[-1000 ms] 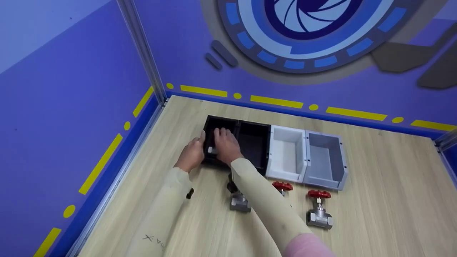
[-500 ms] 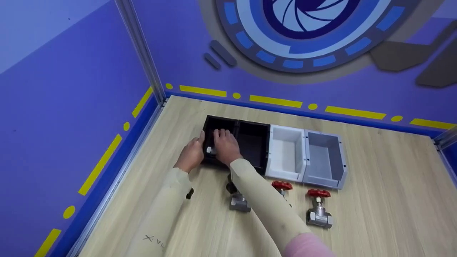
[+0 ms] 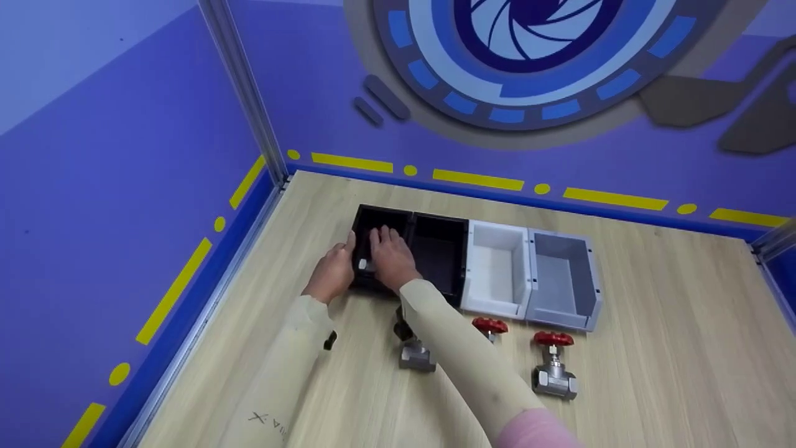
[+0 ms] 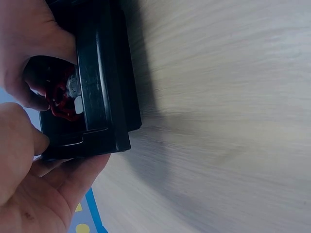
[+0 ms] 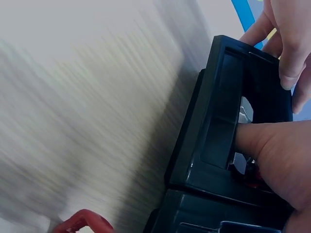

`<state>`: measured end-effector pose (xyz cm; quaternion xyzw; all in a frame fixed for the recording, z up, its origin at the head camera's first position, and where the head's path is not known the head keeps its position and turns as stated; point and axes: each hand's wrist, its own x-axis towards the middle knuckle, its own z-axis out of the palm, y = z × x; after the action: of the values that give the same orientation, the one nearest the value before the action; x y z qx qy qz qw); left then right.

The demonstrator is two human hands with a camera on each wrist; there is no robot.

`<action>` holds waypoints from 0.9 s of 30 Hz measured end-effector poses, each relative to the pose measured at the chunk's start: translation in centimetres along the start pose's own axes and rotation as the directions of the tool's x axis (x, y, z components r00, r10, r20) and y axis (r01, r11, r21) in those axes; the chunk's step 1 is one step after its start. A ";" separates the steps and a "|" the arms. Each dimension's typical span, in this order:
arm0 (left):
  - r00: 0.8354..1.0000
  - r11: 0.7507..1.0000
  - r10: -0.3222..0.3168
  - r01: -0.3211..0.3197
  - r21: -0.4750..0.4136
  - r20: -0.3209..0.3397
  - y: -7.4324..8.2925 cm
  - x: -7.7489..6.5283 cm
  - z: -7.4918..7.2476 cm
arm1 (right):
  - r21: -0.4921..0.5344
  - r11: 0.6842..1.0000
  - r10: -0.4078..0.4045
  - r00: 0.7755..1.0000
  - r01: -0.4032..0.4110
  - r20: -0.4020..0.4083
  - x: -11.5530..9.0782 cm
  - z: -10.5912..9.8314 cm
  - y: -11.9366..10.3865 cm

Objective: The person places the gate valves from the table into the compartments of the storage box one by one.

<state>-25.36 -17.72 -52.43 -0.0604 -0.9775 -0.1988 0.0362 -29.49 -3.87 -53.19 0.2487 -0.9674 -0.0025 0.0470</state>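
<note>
My left hand [image 3: 334, 270] grips the outer wall of the leftmost black bin [image 3: 359, 239], with its thumb at the rim and its fingers outside. Inside that bin is my right hand [image 3: 393, 258], its thumb and fingers around a metal gate valve with a red handwheel [image 4: 60, 104]. A bright end of the valve body [image 5: 246, 110] shows beside the right thumb in the right wrist view. Much of this valve is hidden by the hand and the bin wall.
Right of it stand another black bin [image 3: 440, 255], a white bin [image 3: 495, 264] and a grey bin [image 3: 563, 280], joined side by side. In front lie a dark-handled valve [image 3: 416, 358] and two red-wheeled valves [image 3: 490, 325], [image 3: 555, 376]. Walls border the table.
The head view has shifted slightly. Both hands keep their places at the leftmost black bin; the right hand's fingers look a little straighter.
</note>
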 end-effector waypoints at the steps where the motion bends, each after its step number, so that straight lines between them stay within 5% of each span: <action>1: 1.000 1.000 0.001 -0.001 -0.002 0.001 0.0 0.0 0.0 | 0.011 1.000 0.001 1.000 -0.001 0.006 0.0 0.0 0.0; 13: 0.997 0.999 0.049 -0.050 -0.007 -0.058 0.0 0.0 0.2 | 0.208 0.978 -0.009 1.000 0.014 -0.028 -0.5 -0.9 0.6; 27: 0.999 1.000 -0.024 0.024 -0.006 0.031 0.0 0.2 0.1 | 0.283 0.958 -0.029 0.997 0.049 -0.074 -1.6 -1.5 0.6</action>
<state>-25.54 -17.64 -52.45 -0.0520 -0.9779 -0.2014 0.0185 -28.24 -2.59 -51.84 0.2717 -0.9505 0.1442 0.0440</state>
